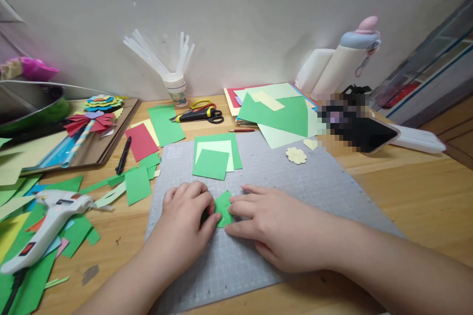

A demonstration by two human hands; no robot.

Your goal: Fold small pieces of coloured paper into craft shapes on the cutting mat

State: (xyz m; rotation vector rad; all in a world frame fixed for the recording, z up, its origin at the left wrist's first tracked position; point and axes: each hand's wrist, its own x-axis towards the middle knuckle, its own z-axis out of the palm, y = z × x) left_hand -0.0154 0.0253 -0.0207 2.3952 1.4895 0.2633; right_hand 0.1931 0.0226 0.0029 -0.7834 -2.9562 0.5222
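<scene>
A small green paper piece (223, 206) lies on the grey cutting mat (266, 177) near its front. My left hand (185, 224) is curled, its thumb and fingers pressed on the paper's left edge. Resting flat beside it, my right hand (269, 229) has its fingertips pinching the paper's right edge. Most of the paper is hidden under my fingers. Behind my hands, stacked green and pale green squares (216, 157) sit on the mat.
A white glue gun (48, 221) lies on paper scraps at the left. Scissors (199, 113), a cup of glue sticks (176, 89), a black pen (123, 155), coloured paper sheets (277, 110), a phone (365, 133), a bottle (347, 61) and a paper flower (92, 118) lie behind the mat.
</scene>
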